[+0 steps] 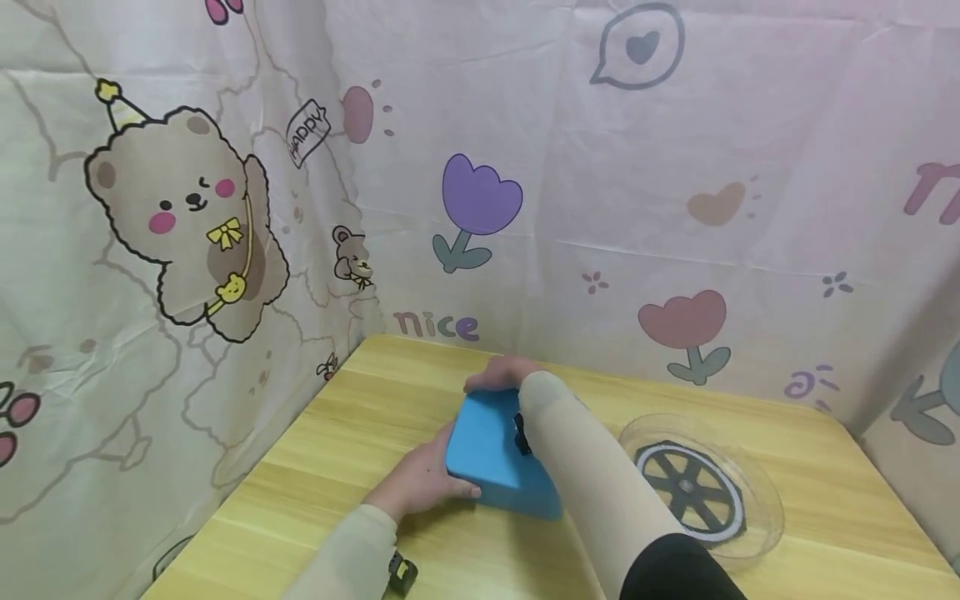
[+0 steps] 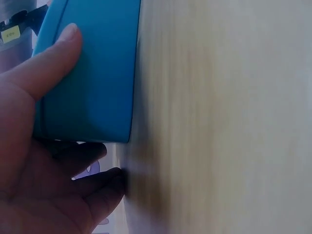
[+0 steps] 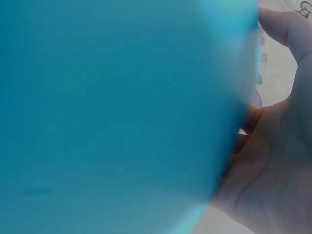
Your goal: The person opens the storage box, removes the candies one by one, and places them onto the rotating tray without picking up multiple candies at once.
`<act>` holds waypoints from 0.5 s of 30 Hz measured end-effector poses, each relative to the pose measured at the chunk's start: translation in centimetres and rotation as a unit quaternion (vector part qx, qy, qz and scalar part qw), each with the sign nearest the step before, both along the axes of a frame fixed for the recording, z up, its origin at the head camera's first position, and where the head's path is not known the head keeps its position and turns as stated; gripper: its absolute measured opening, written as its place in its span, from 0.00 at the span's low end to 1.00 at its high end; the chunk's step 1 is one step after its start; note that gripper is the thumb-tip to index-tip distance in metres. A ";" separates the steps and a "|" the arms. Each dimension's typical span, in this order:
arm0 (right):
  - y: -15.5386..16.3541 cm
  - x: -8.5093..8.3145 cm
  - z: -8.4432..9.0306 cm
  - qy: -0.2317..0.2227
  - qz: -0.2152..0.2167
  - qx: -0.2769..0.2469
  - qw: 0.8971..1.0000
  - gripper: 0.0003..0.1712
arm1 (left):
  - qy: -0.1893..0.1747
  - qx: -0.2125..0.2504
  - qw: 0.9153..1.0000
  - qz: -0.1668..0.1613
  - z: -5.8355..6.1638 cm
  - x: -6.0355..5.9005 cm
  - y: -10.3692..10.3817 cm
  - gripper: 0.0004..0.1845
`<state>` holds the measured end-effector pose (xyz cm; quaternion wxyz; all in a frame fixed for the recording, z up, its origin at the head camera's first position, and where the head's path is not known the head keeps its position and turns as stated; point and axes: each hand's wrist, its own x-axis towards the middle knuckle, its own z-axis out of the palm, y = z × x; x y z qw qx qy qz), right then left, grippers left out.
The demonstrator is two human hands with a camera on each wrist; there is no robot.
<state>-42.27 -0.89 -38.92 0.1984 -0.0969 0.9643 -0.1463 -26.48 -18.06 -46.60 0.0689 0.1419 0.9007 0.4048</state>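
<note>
One blue box [image 1: 491,454] is lying on the table [image 1: 315,450], two hands grasping it: left hand [image 1: 420,481] gripping its near end, right hand [image 1: 501,374] its far end.

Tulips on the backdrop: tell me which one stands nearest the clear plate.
The pink tulip low on the right, printed just above the clear plate. The purple tulip sits higher and further left, above the blue box.
</note>
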 end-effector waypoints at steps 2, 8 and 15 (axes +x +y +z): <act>0.4 0.1 0.3 0.006 0.007 -0.012 1.000 0.41 | 0.004 -0.004 1.000 0.002 0.0 0.0 0.0 0.64; 1.8 1.3 0.7 0.025 0.027 -0.061 0.997 0.34 | 0.000 -0.008 1.000 0.003 0.2 0.2 -0.1 0.63; 3.8 3.3 0.4 0.079 0.028 -0.070 0.994 0.29 | -0.016 -0.007 1.000 0.008 0.4 0.3 -0.5 0.66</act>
